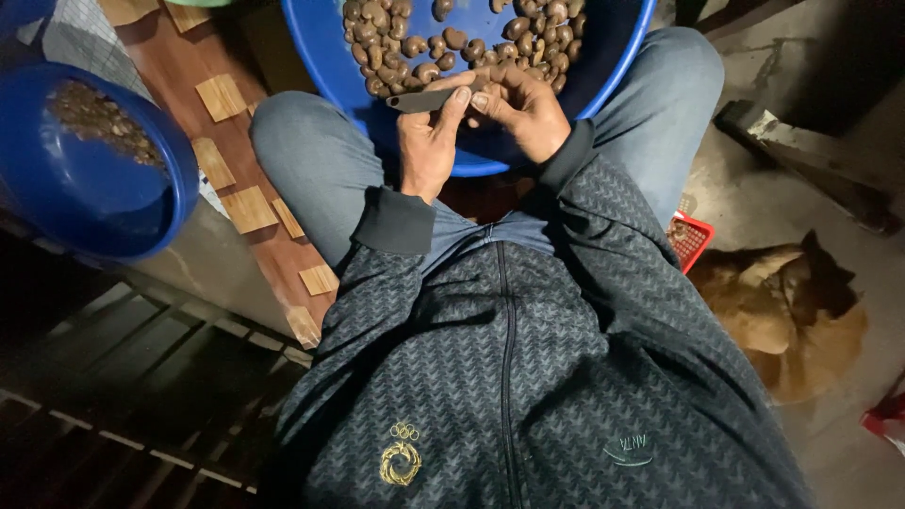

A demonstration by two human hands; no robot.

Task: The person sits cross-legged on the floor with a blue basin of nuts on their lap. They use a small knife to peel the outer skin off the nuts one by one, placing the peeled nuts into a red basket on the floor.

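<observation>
Hands meet over the near rim of the blue basin resting on the person's lap. The left hand, wrist bent upward, is closed around a small dark knife, thumb lying along its blade. The right hand curls inward, fingertips pinched together against the blade's tip; whether a nut sits between them cannot be told. Brown cashew nuts fill the basin just beyond.

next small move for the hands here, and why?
Probably draw the small knife in the left hand across the nut pinched by the right hand: blade and fingers already meet over the blue basin of cashew nuts, so scraps would drop in.
</observation>
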